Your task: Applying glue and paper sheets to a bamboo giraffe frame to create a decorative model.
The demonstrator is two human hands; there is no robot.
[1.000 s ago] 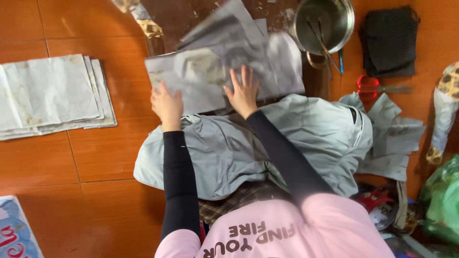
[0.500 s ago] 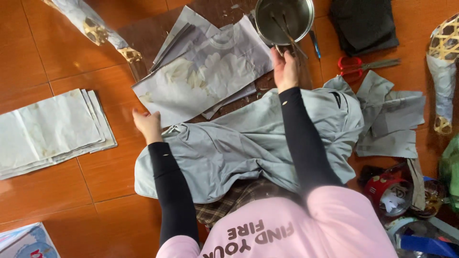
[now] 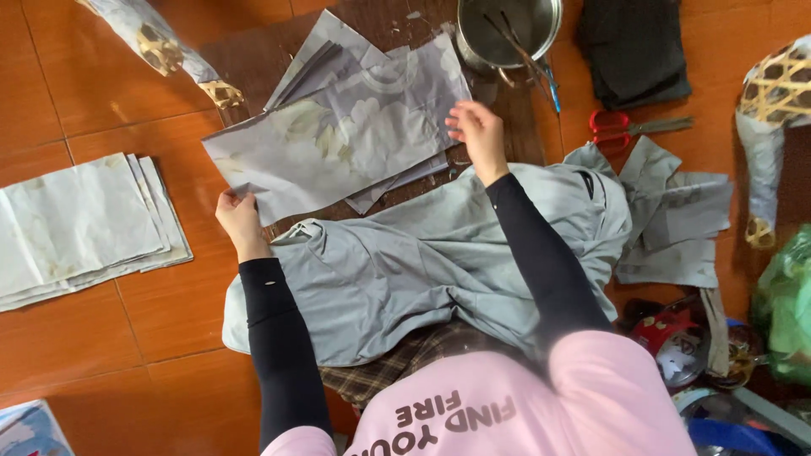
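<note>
The floor [image 3: 76, 93] was made of big orange tiles. A large grey cloth [image 3: 405, 270] lay spread over the person's lap and onto the floor. It was the biggest thing there.

Just past the cloth lay a pile of grey paper sheets [image 3: 355, 135]. The top sheet had pale blotches on it. A second stack of paper [image 3: 80, 224] lay well apart, off to the left side. Cut paper scraps [image 3: 676, 219] lay on the right, touching the edge of the cloth.

A metal pot [image 3: 507, 29] with sticks in it stood at the top, just beside the sheets. A folded black cloth [image 3: 634, 46] lay near it. Red scissors [image 3: 629, 127] lay below that.

The left hand [image 3: 239, 221] pinched the near left corner of the top sheet between thumb and fingers. The right hand [image 3: 475, 131] was at the right edge of the same sheet. Its fingers were loosely spread, and I could not tell if it touched the paper or was just above it.

The sheet looked thin, so it could rip if the left hand pulled hard on that one corner. It could also drag the sheets under it out of place. A wide sweep of the right arm might knock the pot over.
</note>
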